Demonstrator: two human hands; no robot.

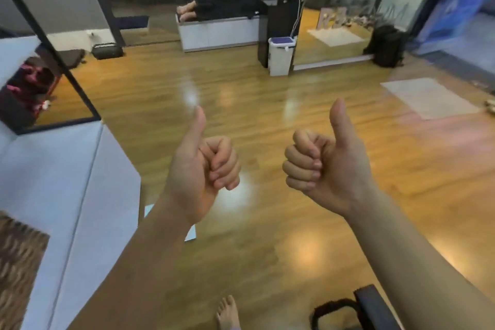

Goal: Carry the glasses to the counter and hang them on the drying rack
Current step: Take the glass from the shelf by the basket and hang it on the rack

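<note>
Both of my hands are raised in front of me over the wooden floor, each in a thumbs-up. My left hand [203, 169] has its fingers curled into a fist with the thumb pointing up, and nothing is in it. My right hand [324, 166] mirrors it, fingers closed, thumb up, also holding nothing. No glasses and no drying rack show anywhere in the view.
A white counter [67, 182] runs along my left, with a dark-framed mirror [53, 88] above it. A person lies on a white bench [219, 32] at the back. A white bin [281, 56], a black backpack [385, 45], a floor mat [428, 98] and a black chair [372, 308] stand around.
</note>
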